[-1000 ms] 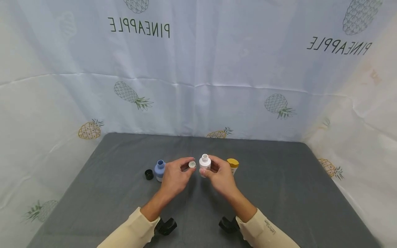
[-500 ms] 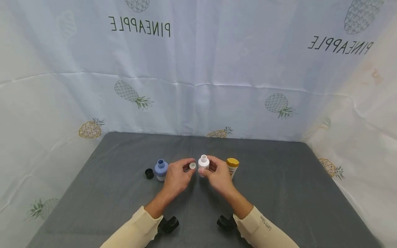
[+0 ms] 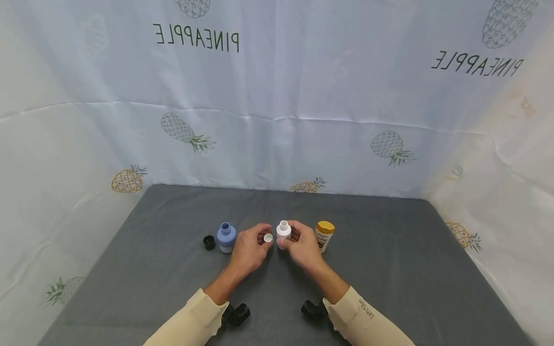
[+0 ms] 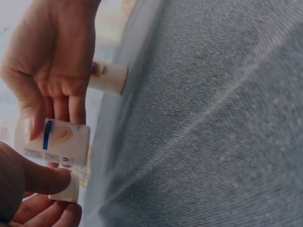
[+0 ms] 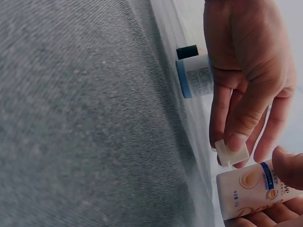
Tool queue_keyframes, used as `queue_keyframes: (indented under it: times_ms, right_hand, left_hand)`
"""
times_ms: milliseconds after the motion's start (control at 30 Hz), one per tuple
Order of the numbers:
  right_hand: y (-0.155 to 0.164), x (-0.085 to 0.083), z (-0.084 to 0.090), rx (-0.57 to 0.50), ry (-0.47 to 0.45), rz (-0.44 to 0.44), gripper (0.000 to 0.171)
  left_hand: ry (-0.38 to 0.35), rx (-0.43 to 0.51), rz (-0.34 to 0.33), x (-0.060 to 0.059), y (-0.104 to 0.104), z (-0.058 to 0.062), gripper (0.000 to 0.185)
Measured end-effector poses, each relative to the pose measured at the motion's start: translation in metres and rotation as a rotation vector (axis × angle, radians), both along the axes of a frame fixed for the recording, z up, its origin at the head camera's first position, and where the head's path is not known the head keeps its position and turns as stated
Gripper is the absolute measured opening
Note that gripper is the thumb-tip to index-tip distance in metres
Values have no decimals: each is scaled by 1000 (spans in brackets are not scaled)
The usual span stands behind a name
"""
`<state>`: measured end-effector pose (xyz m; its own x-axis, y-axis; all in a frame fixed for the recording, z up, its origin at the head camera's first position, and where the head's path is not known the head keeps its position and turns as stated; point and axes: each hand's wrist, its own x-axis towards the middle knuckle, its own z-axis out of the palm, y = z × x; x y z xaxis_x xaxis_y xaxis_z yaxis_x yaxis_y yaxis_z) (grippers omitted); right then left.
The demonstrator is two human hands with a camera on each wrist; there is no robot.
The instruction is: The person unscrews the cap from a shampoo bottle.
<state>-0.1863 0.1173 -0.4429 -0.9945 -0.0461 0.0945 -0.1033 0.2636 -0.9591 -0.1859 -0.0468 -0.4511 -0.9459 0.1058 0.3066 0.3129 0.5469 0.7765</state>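
My right hand [image 3: 303, 245] grips a small white bottle [image 3: 283, 231] upright, its mouth uncovered. Thumb and fingers wrap its sides, and a printed label faces the right wrist view. Just left of it, my left hand [image 3: 249, 248] pinches a white cap [image 3: 268, 238] between thumb and fingers, its hollow side turned up. In the right wrist view the cap [image 5: 232, 153] is close beside the bottle's base [image 5: 227, 191]. A blue bottle [image 3: 226, 238] without a cap stands left of my left hand. Right of my right hand stands a white bottle with a yellow cap [image 3: 325, 227].
A black cap [image 3: 209, 242] lies on the grey cloth-covered table [image 3: 381, 269], left of the blue bottle. Behind the table hangs a white curtain [image 3: 277, 96] with pineapple prints. Black wrist mounts [image 3: 235, 315] stick out below both cuffs.
Both hands have come down slightly toward the table, with the cap and the white bottle still held. The right hand has moved a little left, showing more of the yellow-capped bottle.
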Motion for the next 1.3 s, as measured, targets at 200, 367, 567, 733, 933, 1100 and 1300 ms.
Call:
queue_keyframes:
  times_ms: [200,367,567,733,933,1100,1300]
  right_hand:
    - [1,0,-5,-1,-30,-3,39]
    - [1,1,-8,1,-47,4,36]
    - [0,3,-15,10,-59,25,37]
    - [1,4,-18,-17,-55,36,37]
    - [2,5,-16,-29,-40,43,38]
    - [3,4,-17,-16,-15,50,43]
    - [5,6,-16,51,16,37,52]
  left_hand:
    - [-7,-25,-14,-1,1,-5,32]
    - [-7,-59,-20,0,2,-9,33]
    - [-8,-97,-40,3,0,-15,32]
    - [-8,-106,-53,4,0,-18,31]
    - [30,-117,-70,2,1,-19,30]
    - [35,-131,-68,0,0,-20,32]
    - [25,-131,-63,3,-1,-19,39]
